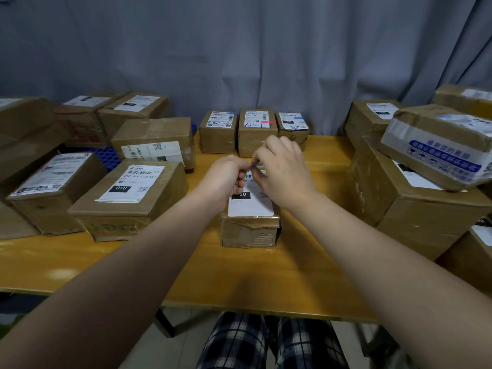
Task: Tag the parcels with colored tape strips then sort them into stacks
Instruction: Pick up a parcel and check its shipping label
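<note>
Pinching a small strip [255, 166] with left hand [229, 177] and right hand [282, 171], held tight from both ends, just above far end of parcel [249, 233]. Looks bluish; cannot confirm. Behind the parcel: three tagged boxes [255, 141]. Risk of folding onto itself, sticking to skin, or covering the label [253, 206] if pressed askew.

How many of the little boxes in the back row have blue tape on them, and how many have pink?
Blue: 2, the left box and the right box
Pink: 1, the middle box
Total: 3 boxes
</note>
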Demonstrator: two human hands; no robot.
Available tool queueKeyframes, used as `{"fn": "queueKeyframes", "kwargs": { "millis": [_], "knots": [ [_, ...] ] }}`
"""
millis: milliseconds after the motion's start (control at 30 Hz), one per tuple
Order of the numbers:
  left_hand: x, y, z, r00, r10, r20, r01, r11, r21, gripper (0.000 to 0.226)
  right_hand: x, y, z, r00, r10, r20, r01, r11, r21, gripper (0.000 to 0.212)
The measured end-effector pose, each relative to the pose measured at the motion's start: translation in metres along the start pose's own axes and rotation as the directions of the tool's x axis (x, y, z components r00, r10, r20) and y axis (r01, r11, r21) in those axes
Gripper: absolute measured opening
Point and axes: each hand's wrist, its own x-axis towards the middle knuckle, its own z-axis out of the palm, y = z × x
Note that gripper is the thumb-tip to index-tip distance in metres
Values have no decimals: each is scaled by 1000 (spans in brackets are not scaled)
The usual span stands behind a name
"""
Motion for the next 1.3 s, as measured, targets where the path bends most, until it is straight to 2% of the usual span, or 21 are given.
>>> {"fn": "queueKeyframes", "kwargs": {
  "millis": [67, 100, 133, 167, 200, 267, 300, 367, 433, 467, 567, 633, 733, 933, 1167, 1300],
  "knots": [
    [1, -5, -4, 999, 44, 10, -44, 998, -35, 31, 2, 0, 0, 998, 60, 25, -62, 992, 107, 11],
    [2, -9, -7, 996, 88, 8, -88, 996, -30, 30, 3, 1, 0, 982, 173, 70, -184, 959, 215, 8],
    [4, -12, -11, 990, 139, -3, -139, 990, 13, 29, 4, 2, -2, 934, 332, 134, -358, 870, 339, 9],
    [6, -14, -14, 980, 199, -17, -196, 973, 124, 27, 5, 3, -5, 844, 491, 214, -531, 709, 464, 13],
    [9, -18, -17, 963, 268, -20, -251, 923, 290, 23, 5, 5, -7, 731, 610, 306, -655, 500, 567, 16],
    [16, -27, -21, 925, 377, 51, -326, 719, 614, 16, 1, 8, -11, 503, 703, 503, -777, 112, 619, 15],
    [19, -33, -22, 917, 385, 102, -336, 611, 717, 18, -1, 10, -10, 418, 700, 579, -795, -26, 605, 12],
    [22, -43, -23, 907, 381, 179, -354, 461, 814, 27, -7, 10, -8, 294, 692, 659, -809, -187, 558, 10],
    [22, -48, -23, 901, 391, 186, -357, 430, 829, 30, -9, 7, -7, 177, 697, 695, -803, -306, 512, 10],
    [21, -48, -23, 901, 396, 177, -354, 436, 827, 31, -11, 4, -7, 122, 686, 717, -790, -370, 489, 18],
    [20, -47, -21, 904, 394, 165, -343, 439, 830, 30, -14, -4, -5, 14, 656, 754, -734, -505, 453, 28],
    [20, -47, -21, 903, 396, 168, -347, 440, 828, 30, -18, -11, -4, -27, 652, 757, -688, -562, 460, 21],
    [19, -48, -21, 900, 403, 168, -353, 445, 823, 32, -23, -15, -1, -56, 649, 758, -645, -604, 469, 21],
    [17, -47, -21, 889, 404, 214, -385, 411, 826, 37, -25, -19, 6, -33, 700, 713, -641, -562, 522, 22],
    [18, -47, -21, 873, 386, 299, -417, 270, 868, 35, -25, -20, 13, 23, 778, 627, -691, -441, 573, 17],
    [18, -47, -22, 868, 391, 305, -424, 268, 865, 34, -23, -12, 19, 136, 813, 567, -792, -255, 555, 40]
  ]
}}
